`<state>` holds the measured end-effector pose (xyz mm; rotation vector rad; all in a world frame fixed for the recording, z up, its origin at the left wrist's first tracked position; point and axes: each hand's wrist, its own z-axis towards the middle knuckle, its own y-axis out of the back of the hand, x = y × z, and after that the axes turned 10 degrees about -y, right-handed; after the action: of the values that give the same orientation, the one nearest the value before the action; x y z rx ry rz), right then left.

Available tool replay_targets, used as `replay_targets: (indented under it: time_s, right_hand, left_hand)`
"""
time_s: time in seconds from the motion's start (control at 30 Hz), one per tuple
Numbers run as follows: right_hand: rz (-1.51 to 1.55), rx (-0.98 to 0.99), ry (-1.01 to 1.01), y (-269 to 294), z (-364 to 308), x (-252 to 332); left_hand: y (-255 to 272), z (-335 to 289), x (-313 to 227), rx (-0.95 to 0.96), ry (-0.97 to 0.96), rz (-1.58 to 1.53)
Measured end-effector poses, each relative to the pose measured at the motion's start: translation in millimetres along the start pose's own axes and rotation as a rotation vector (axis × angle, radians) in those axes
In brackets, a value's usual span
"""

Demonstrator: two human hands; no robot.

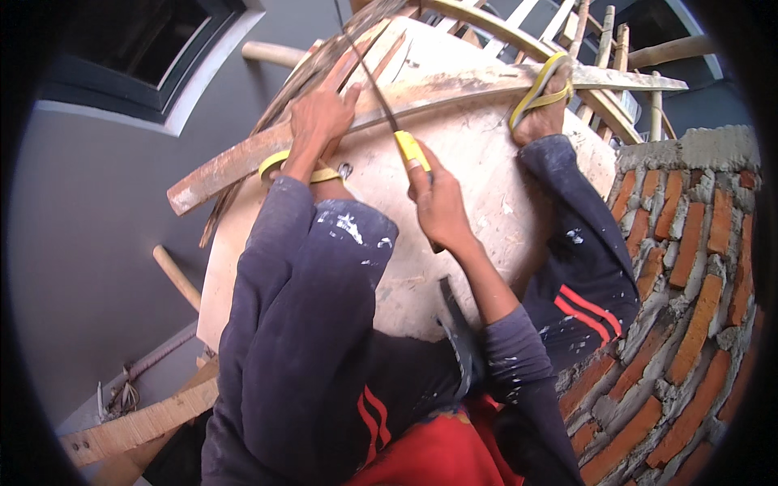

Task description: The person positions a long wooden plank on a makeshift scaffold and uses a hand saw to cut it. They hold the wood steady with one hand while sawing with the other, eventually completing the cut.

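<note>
1. While a saw (412, 151) is held by the right hand (442, 202), its yellow handle is wrapped by closed fingers on the near side of the plank (462, 87).
2. The saw's thin dark blade (370, 73) is stretched across the plank, just to the right of the left hand (320, 120), and beyond its far edge; whether the wood is cut into cannot be told.
3. The left hand is laid on the plank's left half, with the thumb held apart from the fingers; since the fingertips are hard to make out, how tightly the wood is gripped cannot be told.
4. The plank is laid slantwise over a pale board (486, 219), with both of its ends carried past the board's edges.
5. The plank's right part is crossed by the right foot (541, 123), shod in a yellow-edged flip-flop (527, 101); the left foot (331, 189) is placed by its near edge, below the left wrist.
6. Poles (605, 40) are seen beyond the plank's far edge, and a brick wall (687, 243) is seen on the near side of its right end.
</note>
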<state>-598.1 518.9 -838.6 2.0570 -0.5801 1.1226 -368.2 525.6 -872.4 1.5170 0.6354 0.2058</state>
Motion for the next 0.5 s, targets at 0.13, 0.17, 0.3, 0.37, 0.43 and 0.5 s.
replay_targets:
  time_s: [0.13,0.17,0.3,0.37,0.43,0.5]
  right_hand:
    - [-0.057,0.080,-0.014,12,-50,7]
    - [-0.063,0.170,-0.072,19,-81,6]
    - [-0.004,0.184,-0.077,35,-105,-8]
    - [-0.039,0.123,-0.084,10,-36,-1]
    - [-0.047,-0.024,0.032,-13,19,4]
    - [-0.049,-0.018,0.062,-15,22,3]
  left_hand:
    - [11,0,13,0.041,0.026,-0.007]
    - [13,-10,29,0.028,0.069,0.011]
    - [1,-5,35,0.055,0.102,0.063]
    - [-2,0,19,0.032,0.020,0.016]
    - [-3,7,6,0.022,-0.015,0.006]
    - [-5,15,12,0.057,0.005,0.030]
